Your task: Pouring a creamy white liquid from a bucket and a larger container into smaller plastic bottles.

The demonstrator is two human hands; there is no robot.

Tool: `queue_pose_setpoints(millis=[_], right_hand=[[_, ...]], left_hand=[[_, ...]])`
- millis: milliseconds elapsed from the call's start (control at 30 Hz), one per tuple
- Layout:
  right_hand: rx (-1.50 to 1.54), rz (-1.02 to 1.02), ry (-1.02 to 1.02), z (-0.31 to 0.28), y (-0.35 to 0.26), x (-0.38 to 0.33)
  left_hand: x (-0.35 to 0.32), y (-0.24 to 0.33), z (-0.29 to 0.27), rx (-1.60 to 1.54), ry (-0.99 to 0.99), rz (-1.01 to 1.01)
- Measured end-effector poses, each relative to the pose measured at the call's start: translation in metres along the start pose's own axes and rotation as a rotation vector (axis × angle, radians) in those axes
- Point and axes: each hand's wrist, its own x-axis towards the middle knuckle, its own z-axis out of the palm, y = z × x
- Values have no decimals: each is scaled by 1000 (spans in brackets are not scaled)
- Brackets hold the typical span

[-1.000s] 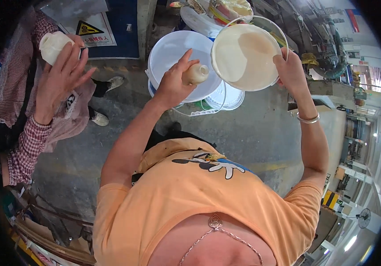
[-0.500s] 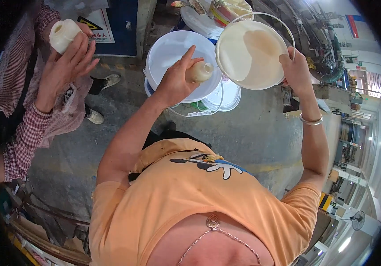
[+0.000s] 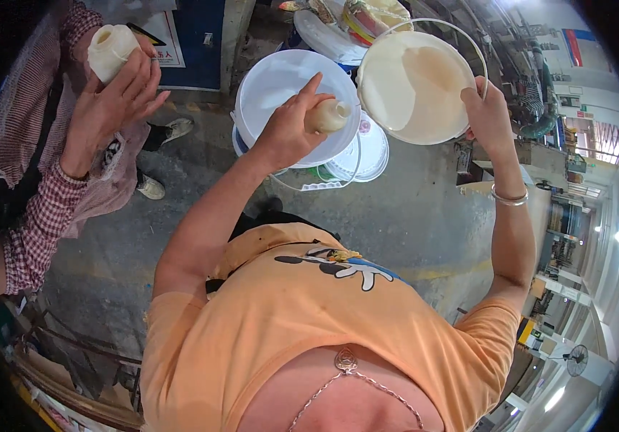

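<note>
My left hand (image 3: 286, 131) is closed around a small cream-coloured hollow piece (image 3: 330, 116) with a round neck opening, its index finger stretched out. The piece is held above a large white bucket (image 3: 265, 81). My right hand (image 3: 488, 119) grips the rim of a cream bucket (image 3: 378, 68) on its right side. That bucket is tipped toward me, so pale liquid (image 3: 435, 90) and a tan patch show inside. Its wire handle (image 3: 460, 37) arcs over the top. The rims of the two buckets lie close together; whether they touch I cannot tell.
To the left, a co-worker's hands (image 3: 111, 108) hold a similar cream hollow piece (image 3: 111, 54). White round lids or tubs (image 3: 368, 160) sit beside the white bucket. Filled bags (image 3: 378, 16) lie behind the buckets. Machinery (image 3: 529, 93) lines the right side. A blue cabinet (image 3: 201, 43) stands at upper left.
The cream bucket in my right hand has shifted slightly to the right. My left hand has barely moved. The co-worker's piece has moved a little to the right.
</note>
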Motion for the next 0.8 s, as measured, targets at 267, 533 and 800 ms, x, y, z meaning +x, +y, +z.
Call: queue_pose_setpoints(millis=[267,533,800], right_hand=[[13,19,-11,-1,-1,4],[16,15,-19,0,0,1],[41,39,-34,-3,2,1]], left_hand=[[4,-1,-3,-8,-13,-4],[4,-2,0,36,-21,-31],[4,-9,5,66,-24,-16]])
